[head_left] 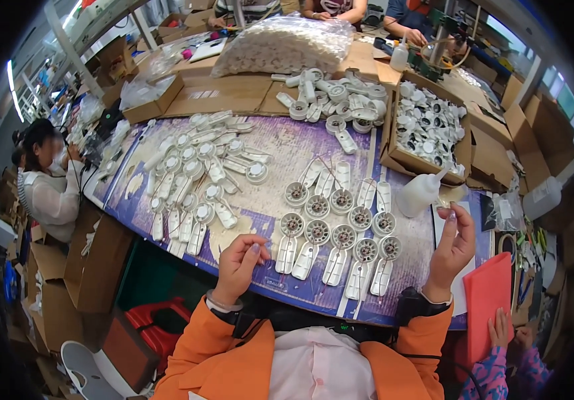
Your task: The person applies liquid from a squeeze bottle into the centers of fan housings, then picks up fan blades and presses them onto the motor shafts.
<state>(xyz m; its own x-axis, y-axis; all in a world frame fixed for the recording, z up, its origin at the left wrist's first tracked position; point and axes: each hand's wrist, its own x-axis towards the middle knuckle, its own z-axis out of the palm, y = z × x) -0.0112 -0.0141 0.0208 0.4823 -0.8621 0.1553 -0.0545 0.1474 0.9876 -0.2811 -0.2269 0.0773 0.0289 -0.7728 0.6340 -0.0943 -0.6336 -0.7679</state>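
Note:
My left hand (239, 265) hovers over the near edge of the bench, its fingers loosely bent and apart, with nothing visible in them. On the right, my right hand (455, 248) is raised with thumb and fingertips pinched together beside a white squeeze bottle (419, 195); whatever is between them is too small to make out. Between my hands lie rows of white plastic handle-shaped housings (336, 268) with round heads turned up, showing small inner parts and thin wires. More white housings (190, 167), with round caps, are heaped on the left of the purple mat (270, 160).
A carton (394, 159) of small white parts stands at back right, near a loose pile of white housings (337, 100). Behind sits a big clear bag of parts (280, 50). At right, another person's hand (500, 328) touches a red folder (489, 293). Several people work around.

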